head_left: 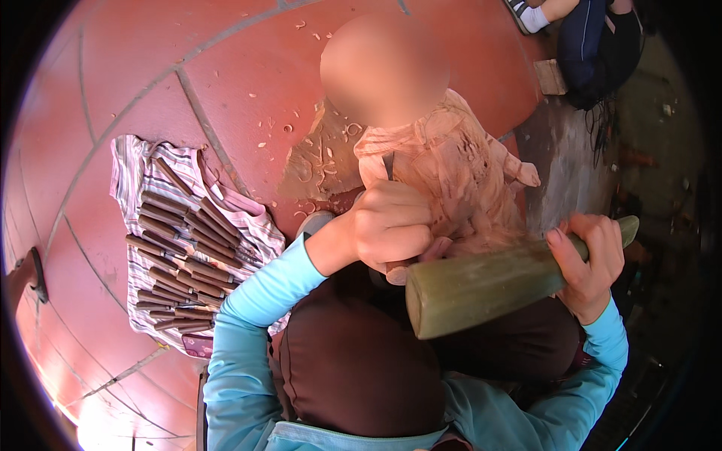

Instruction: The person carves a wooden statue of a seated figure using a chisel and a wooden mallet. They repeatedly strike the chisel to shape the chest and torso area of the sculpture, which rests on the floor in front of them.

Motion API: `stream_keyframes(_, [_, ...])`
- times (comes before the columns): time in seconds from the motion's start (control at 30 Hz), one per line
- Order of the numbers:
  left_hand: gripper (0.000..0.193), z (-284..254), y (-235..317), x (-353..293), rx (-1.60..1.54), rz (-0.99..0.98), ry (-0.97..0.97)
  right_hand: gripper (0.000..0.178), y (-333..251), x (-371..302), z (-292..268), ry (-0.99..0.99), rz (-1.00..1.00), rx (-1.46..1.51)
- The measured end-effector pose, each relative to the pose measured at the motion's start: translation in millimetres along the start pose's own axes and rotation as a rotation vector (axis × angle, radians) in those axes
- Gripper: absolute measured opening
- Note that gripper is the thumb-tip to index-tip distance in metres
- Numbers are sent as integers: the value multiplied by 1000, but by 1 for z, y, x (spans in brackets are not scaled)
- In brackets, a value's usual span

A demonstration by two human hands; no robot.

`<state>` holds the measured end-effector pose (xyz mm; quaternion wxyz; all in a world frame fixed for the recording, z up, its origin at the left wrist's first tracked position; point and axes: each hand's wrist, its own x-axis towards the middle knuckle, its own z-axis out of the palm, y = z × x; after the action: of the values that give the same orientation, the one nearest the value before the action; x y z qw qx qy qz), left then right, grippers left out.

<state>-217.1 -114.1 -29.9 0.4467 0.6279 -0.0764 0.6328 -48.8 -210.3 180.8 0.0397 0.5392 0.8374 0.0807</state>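
My left hand point(395, 222) is closed round a chisel; its flat dark blade point(389, 164) sticks up past my fist. The round butt of its wooden handle point(396, 275) shows below. A reddish-brown wood carving point(470, 169) with carved folds stands in front of me, its top blurred out. The blade is at its left side; whether it touches the wood I cannot tell. My right hand point(590, 259) grips the narrow end of a greenish club-like mallet point(489, 286). The mallet's thick end lies just right of the chisel butt, close to it.
To the left, several chisels point(188, 255) with brown handles lie on a striped cloth point(139, 169). Wood shavings cover a brown sheet point(320, 154) and the red tiled floor point(248, 60). Another person's leg point(590, 45) is at the upper right, near a small block point(550, 77).
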Motion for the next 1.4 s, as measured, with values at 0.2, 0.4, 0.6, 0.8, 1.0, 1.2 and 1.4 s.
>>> stream_keyframes(0.2, [20, -6, -4, -3, -28, 42, -11, 48, 0, 15, -3, -23, -112, -85])
stream_keyframes(0.4, [20, -8, -1, -2, -40, 37, -39, 51, 3, 2, 6, 128, -57, 195])
stream_keyframes(0.6, [20, -11, -3, -8, -63, 65, -67, 50, -3, 19, 1, 59, -127, -26])
stream_keyframes(0.8, [30, -15, -4, -8, -93, 29, 26, 30, -9, 28, -4, 0, -106, -34])
stream_keyframes(1.0, [18, -17, -1, -6, -127, 1, -36, 51, -9, 31, 2, 111, -114, 27])
stream_keyframes(1.2, [17, -18, -1, -6, -120, 2, -12, 41, -13, 32, -6, 25, -141, 30])
stream_keyframes(1.4, [17, -20, -7, -12, -111, 60, -83, 43, -11, 38, -4, -14, -185, -121])
